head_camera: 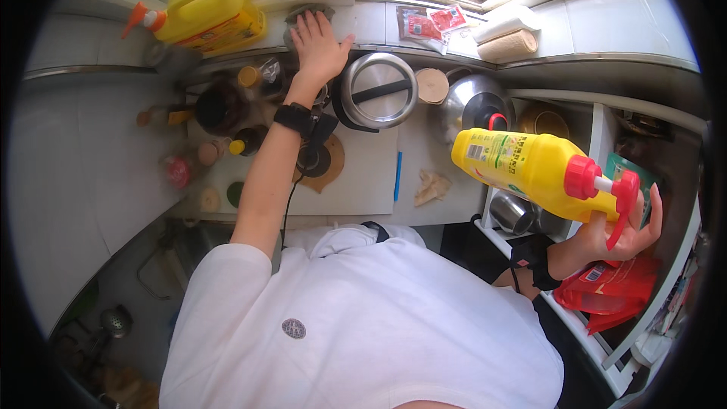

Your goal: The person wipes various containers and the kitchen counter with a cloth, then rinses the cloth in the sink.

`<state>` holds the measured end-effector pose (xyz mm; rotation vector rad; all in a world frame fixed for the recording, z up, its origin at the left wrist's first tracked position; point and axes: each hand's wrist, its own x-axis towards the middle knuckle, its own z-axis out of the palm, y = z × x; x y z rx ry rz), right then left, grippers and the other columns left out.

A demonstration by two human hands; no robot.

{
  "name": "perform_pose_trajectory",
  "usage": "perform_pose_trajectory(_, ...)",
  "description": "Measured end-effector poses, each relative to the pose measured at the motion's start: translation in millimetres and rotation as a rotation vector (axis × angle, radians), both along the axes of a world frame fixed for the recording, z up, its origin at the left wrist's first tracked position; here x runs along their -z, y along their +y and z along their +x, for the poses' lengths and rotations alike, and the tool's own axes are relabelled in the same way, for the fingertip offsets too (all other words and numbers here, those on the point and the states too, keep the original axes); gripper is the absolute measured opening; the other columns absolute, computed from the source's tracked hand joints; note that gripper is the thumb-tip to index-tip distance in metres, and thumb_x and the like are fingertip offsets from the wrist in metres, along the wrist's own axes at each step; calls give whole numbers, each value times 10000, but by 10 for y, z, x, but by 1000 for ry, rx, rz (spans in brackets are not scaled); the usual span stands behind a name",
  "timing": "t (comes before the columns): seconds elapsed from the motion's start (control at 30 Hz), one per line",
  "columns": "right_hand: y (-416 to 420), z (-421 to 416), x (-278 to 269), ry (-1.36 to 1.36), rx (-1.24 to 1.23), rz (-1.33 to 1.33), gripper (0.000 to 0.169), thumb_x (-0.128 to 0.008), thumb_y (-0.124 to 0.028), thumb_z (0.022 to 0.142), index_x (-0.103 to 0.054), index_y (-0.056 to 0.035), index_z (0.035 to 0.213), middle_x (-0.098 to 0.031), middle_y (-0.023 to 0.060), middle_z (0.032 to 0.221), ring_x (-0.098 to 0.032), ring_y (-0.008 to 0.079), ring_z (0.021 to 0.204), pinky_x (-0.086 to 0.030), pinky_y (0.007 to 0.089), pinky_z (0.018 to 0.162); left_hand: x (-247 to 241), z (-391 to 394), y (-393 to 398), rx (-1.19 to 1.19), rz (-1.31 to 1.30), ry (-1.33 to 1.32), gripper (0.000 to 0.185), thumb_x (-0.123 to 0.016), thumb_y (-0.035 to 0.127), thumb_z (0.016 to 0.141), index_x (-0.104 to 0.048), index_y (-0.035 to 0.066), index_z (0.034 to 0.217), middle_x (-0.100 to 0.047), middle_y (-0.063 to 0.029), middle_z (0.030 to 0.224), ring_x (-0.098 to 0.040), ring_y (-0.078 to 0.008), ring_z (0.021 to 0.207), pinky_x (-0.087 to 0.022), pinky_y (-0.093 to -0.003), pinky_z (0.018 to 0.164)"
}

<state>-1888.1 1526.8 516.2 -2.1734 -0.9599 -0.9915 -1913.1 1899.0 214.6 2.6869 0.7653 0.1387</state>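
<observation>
My left hand (319, 48) reaches up to the tiled window ledge, its spread fingers lying on a grey cloth (295, 25). In my right hand (630, 233) is a yellow pump bottle (511, 165) with a red pump head, held tilted on its side above a drawer unit. Another yellow jug (213, 14) with an orange pump stands on the ledge, left of my left hand. Right of that hand, red packets (434, 23) and a rolled tan cloth (508, 42) lie on the ledge. The bottle partly hides what lies below it.
A lidded steel pot (379, 91) and a steel kettle (477, 102) stand below the ledge. Jars and a yellow-capped bottle (250, 141) crowd the left. A blue pen-like stick (398, 175) and a crumpled tan cloth (433, 187) lie on the counter. Red bags (613, 289) fill a compartment at right.
</observation>
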Motion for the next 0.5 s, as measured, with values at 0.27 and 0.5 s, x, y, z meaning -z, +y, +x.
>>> perform_pose_trajectory(0.27,-64,162,382,22,154,115,533,-766,-69,645,-489,-5,1096,-621,116,828,-650,219,760,-542,282,705,-2,183,-97,215,-130,11,723,-393,464,871,-230,-61,1340,-218,-276,1392,-175,-398,1310,-103,-474,1076)
perform_pose_trajectory(0.5,-34,253,430,61,117,63,499,-755,-58,649,-502,-2,1075,-624,116,846,-654,232,774,-537,280,726,-50,433,-111,364,-294,58,607,-375,355,879,-262,-22,1341,-205,-249,1411,-186,-372,1317,-126,-451,1082)
